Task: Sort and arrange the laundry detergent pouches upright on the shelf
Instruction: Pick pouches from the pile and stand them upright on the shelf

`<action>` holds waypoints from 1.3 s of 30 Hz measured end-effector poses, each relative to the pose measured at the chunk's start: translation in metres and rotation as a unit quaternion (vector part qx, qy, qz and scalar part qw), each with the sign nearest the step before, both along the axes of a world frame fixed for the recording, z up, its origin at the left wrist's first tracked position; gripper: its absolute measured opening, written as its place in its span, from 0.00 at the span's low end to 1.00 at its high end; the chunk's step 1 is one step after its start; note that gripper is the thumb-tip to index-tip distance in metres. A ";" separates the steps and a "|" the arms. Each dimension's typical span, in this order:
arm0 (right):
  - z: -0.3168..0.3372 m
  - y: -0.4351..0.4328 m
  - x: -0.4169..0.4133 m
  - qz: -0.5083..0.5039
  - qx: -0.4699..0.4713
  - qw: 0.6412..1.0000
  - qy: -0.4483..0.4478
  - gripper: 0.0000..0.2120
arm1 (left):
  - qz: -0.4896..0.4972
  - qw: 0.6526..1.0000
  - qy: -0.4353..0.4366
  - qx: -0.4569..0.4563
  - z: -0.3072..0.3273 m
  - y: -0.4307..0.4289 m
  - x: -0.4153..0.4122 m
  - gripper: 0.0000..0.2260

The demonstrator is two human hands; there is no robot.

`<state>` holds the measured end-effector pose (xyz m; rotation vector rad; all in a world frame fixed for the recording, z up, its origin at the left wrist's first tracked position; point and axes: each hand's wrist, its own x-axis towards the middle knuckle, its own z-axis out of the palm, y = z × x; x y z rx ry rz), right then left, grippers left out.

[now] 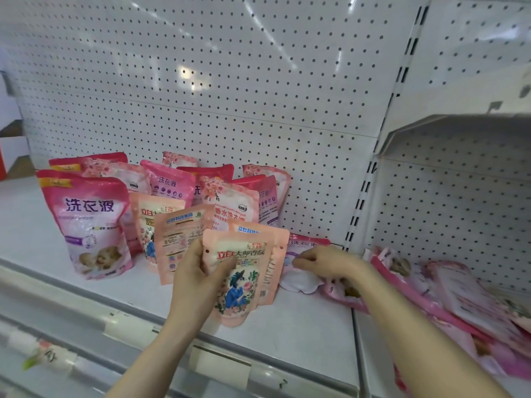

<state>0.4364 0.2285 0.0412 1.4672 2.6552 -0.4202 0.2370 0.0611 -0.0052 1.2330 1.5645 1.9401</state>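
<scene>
My left hand grips a peach pouch with a blue figure on its front, held upright near the shelf's front edge. My right hand pinches the edge of a pale pink-and-white pouch that lies flat on the shelf to the right. Other peach pouches stand just behind the held one. Several pink pouches stand upright in rows toward the back panel.
The white shelf has a pegboard back. On the neighbouring shelf section to the right lies a loose heap of pink pouches. A slotted upright post divides the two sections. A price rail runs along the front.
</scene>
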 end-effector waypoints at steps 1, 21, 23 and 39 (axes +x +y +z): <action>-0.002 -0.005 0.000 0.000 -0.003 1.000 -0.022 0.19 | 0.004 1.000 0.004 0.005 0.001 0.001 0.001 0.15; -0.019 0.057 -0.026 -0.327 -0.066 0.898 0.289 0.11 | -0.043 0.997 0.058 0.010 0.001 -0.009 -0.006 0.11; -0.014 0.050 -0.024 -0.319 -0.083 0.846 0.419 0.10 | -0.044 0.997 0.057 0.009 0.000 -0.009 -0.008 0.13; 0.003 -0.046 -0.009 -0.188 0.275 0.790 0.514 0.11 | -0.023 0.999 0.007 0.033 0.007 -0.008 0.000 0.15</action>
